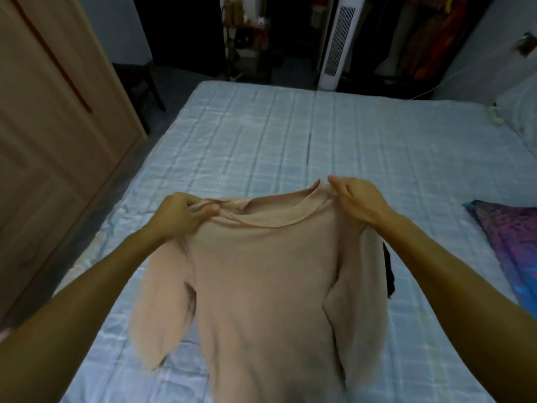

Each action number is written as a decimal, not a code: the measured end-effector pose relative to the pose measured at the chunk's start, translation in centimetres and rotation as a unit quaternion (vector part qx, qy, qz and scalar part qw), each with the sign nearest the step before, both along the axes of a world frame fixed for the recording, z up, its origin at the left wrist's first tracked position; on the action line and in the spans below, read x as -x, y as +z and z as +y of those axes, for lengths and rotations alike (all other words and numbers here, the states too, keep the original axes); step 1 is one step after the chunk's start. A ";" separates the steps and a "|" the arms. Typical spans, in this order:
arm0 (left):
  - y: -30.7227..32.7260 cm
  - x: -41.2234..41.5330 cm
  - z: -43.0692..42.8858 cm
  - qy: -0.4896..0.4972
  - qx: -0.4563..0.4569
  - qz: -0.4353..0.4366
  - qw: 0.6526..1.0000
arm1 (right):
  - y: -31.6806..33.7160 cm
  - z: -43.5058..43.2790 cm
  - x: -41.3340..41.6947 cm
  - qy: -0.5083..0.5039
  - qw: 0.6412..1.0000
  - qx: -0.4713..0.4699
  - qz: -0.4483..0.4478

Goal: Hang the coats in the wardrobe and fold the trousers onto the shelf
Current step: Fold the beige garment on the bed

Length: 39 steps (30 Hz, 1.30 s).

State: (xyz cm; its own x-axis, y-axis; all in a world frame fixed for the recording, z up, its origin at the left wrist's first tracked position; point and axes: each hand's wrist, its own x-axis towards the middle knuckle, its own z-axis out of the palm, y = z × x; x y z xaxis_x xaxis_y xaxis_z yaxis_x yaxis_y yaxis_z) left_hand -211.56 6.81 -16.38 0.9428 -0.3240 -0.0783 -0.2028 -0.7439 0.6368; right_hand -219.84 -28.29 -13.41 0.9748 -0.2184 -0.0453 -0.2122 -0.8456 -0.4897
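A pale pink long-sleeved top (pixel 261 274) hangs in front of me over the bed, held up by its shoulders. My left hand (pixel 180 212) pinches the left shoulder seam beside the collar. My right hand (pixel 356 199) grips the right shoulder near the neckline. Both sleeves hang down at the sides. A dark garment (pixel 388 271) peeks out behind the top's right edge; most of it is hidden. The wooden wardrobe (pixel 58 132) stands at the left with its doors closed.
The bed (pixel 290 135) with a light blue checked cover fills the middle. A purple-blue patterned cloth (pixel 511 242) lies at its right edge. A white tower fan (pixel 338 42), a dark chair (pixel 139 80) and hanging clothes (pixel 430 36) stand beyond the bed's far end.
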 end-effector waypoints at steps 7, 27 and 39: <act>-19.1 -11.2 -4.0 -0.047 -0.119 0.025 0.992 | -22.9 -5.0 -10.8 0.102 0.989 0.022 0.102; -38.7 -15.2 -12.3 0.182 -0.239 -0.075 0.951 | -40.7 -5.8 -18.8 0.005 0.979 0.201 0.034; -40.5 11.9 -8.6 -0.145 -0.257 0.016 0.955 | -40.0 6.6 9.9 0.185 0.979 0.075 0.037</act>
State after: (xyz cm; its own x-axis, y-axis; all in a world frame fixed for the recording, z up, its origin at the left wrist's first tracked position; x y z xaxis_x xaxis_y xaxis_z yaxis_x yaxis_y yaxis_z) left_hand -223.44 -1.83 -56.91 0.8141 -0.4813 -0.3250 -0.4336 -0.8760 0.2112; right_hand -229.72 -21.65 -53.42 0.9839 0.1385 -0.1133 0.0911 -0.9327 -0.3491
